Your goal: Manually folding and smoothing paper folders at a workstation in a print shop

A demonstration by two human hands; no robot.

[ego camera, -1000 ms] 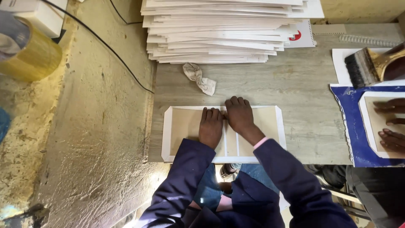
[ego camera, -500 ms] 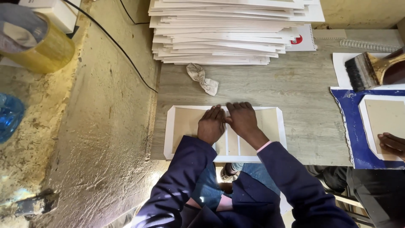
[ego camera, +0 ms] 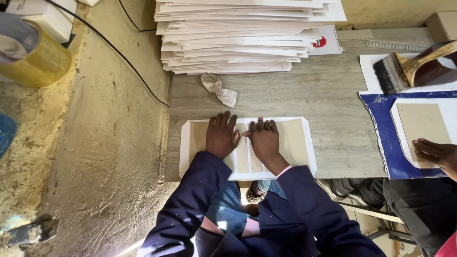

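Hands first: my left hand [ego camera: 221, 135] and right hand [ego camera: 263, 139] both lie palm-down on the cover [ego camera: 247, 147], a white sheet with brown boards stuck to it, flat on the table [ego camera: 333, 104] at its near edge. Neither hand grips anything; the fingers are laid out flat and close together, pressing down on the narrow spine strips between the two big boards. To do this pressing well, I judge that I should keep the palms flat and the weight even, working from the middle strips outward so no air or wrinkle gets trapped under the boards. I should hold the sheet square to the table edge and avoid dragging it, since a skewed board would spoil the fold lines. A crumpled rag [ego camera: 219, 88] sits just beyond the cover, near my left fingertips, handy for wiping any squeeze-out. Behind it rises a stack [ego camera: 243, 35] of white sheets. Off to my right a brush [ego camera: 409, 69] lies on paper, and another person's hand [ego camera: 435, 153] rests on a separate board over a blue sheet [ego camera: 381, 143]; I keep well apart from that.
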